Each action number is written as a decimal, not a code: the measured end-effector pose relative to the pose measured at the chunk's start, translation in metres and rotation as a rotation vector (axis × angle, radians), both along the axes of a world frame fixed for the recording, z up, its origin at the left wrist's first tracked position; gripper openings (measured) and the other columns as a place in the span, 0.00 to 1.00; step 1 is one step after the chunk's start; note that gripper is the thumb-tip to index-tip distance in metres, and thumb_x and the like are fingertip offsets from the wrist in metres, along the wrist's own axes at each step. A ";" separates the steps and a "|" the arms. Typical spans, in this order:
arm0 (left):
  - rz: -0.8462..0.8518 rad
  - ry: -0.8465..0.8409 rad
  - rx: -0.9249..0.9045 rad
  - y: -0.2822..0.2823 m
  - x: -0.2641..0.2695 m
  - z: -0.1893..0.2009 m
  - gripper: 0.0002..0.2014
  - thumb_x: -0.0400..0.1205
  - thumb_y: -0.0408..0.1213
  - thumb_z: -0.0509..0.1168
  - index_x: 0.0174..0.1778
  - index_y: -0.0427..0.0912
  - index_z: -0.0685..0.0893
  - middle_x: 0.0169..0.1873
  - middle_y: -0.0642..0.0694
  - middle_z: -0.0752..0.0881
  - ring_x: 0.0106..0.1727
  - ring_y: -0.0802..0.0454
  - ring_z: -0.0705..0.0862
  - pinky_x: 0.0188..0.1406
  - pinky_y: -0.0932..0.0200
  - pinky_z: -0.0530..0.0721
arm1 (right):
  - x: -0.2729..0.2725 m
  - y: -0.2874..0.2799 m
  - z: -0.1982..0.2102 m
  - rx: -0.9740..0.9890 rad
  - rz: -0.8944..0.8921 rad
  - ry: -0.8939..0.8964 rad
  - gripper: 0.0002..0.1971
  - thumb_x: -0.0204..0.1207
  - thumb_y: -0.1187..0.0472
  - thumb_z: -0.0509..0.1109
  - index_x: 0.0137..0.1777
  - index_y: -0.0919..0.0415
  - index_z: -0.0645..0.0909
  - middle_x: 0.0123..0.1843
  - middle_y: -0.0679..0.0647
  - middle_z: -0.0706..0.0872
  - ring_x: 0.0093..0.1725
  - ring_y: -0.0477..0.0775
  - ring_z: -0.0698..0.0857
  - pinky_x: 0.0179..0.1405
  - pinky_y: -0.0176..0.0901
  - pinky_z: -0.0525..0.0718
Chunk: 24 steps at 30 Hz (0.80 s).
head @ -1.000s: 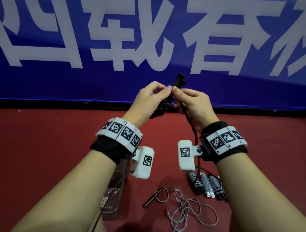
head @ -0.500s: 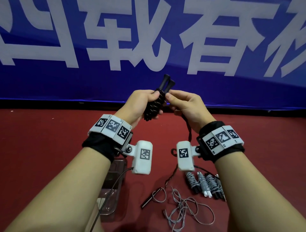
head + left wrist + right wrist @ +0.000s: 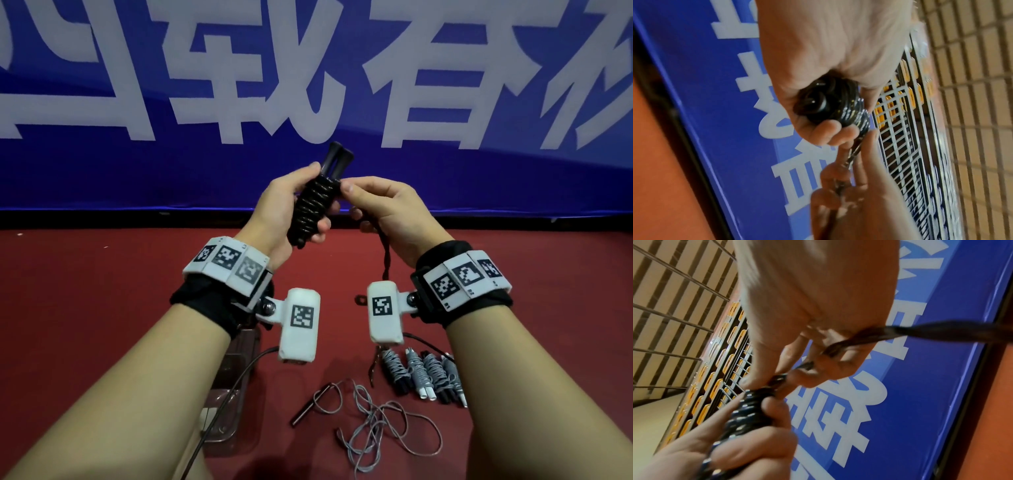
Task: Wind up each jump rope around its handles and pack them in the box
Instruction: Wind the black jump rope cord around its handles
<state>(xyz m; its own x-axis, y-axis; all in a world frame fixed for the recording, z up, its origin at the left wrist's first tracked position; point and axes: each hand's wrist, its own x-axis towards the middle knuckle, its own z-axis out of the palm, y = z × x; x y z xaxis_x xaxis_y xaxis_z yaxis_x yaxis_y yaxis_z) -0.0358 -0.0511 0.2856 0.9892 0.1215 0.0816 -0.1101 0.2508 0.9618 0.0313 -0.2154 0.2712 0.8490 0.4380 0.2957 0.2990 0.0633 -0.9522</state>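
Note:
My left hand (image 3: 291, 209) grips a pair of black jump-rope handles (image 3: 313, 202) held upright, with black rope coiled round them; the coils also show in the left wrist view (image 3: 838, 104) and the right wrist view (image 3: 748, 410). My right hand (image 3: 380, 209) pinches the free black rope (image 3: 385, 253) right beside the top of the coils (image 3: 859, 337). The loose end hangs down behind the right wrist camera. On the red table lie several wound grey ropes (image 3: 421, 375) and an unwound grey rope (image 3: 376, 425) with a dark handle (image 3: 310, 404). A clear box (image 3: 229, 394) sits under my left forearm.
A blue banner with white characters (image 3: 308, 85) stands along the table's far edge. A black cable (image 3: 222, 411) runs from the left wrist camera across the box. The red tabletop (image 3: 102, 308) stretches left and right of my arms.
The handle bundle has tilted more upright and shifted left in my left hand. More rope is coiled on it. My right hand has moved right and down a little, still on the rope.

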 end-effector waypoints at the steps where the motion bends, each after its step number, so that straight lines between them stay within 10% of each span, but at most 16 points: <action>1: -0.017 0.017 -0.059 0.001 -0.001 0.001 0.18 0.88 0.49 0.61 0.48 0.37 0.86 0.33 0.41 0.85 0.22 0.51 0.76 0.18 0.61 0.70 | 0.001 -0.003 0.001 -0.005 0.028 0.005 0.12 0.79 0.54 0.76 0.60 0.53 0.90 0.50 0.46 0.93 0.45 0.42 0.86 0.47 0.40 0.76; 10: -0.196 0.187 -0.312 0.010 -0.004 0.002 0.18 0.87 0.50 0.62 0.48 0.37 0.85 0.36 0.42 0.83 0.22 0.54 0.75 0.16 0.64 0.71 | 0.005 0.006 -0.007 0.055 0.124 0.041 0.21 0.84 0.59 0.72 0.76 0.57 0.79 0.67 0.50 0.89 0.63 0.48 0.89 0.59 0.46 0.86; 15: -0.313 0.311 -0.393 0.013 -0.005 0.000 0.17 0.84 0.54 0.67 0.46 0.41 0.85 0.32 0.47 0.83 0.18 0.58 0.74 0.10 0.68 0.69 | 0.000 0.010 -0.004 0.143 0.445 0.162 0.25 0.83 0.63 0.66 0.80 0.58 0.74 0.52 0.49 0.85 0.39 0.47 0.75 0.28 0.35 0.68; 21: -0.352 0.369 -0.430 0.019 0.002 -0.005 0.17 0.80 0.53 0.71 0.48 0.40 0.86 0.38 0.44 0.83 0.31 0.53 0.81 0.16 0.65 0.80 | 0.001 0.008 -0.010 0.075 0.315 0.102 0.18 0.86 0.61 0.67 0.75 0.57 0.81 0.47 0.51 0.87 0.39 0.44 0.81 0.33 0.38 0.68; 24: -0.150 0.278 -0.125 0.014 0.009 -0.010 0.22 0.80 0.57 0.72 0.51 0.38 0.88 0.40 0.42 0.86 0.31 0.50 0.84 0.28 0.57 0.87 | 0.003 0.009 -0.015 0.098 0.159 0.096 0.12 0.86 0.58 0.68 0.65 0.59 0.86 0.42 0.48 0.87 0.33 0.43 0.76 0.28 0.35 0.70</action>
<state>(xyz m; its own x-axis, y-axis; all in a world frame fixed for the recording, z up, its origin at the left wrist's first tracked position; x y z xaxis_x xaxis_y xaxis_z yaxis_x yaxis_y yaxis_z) -0.0269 -0.0375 0.2761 0.9791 -0.0354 -0.2005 0.1995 0.3619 0.9106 0.0346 -0.2060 0.2561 0.7981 0.5415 0.2644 0.1858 0.1962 -0.9628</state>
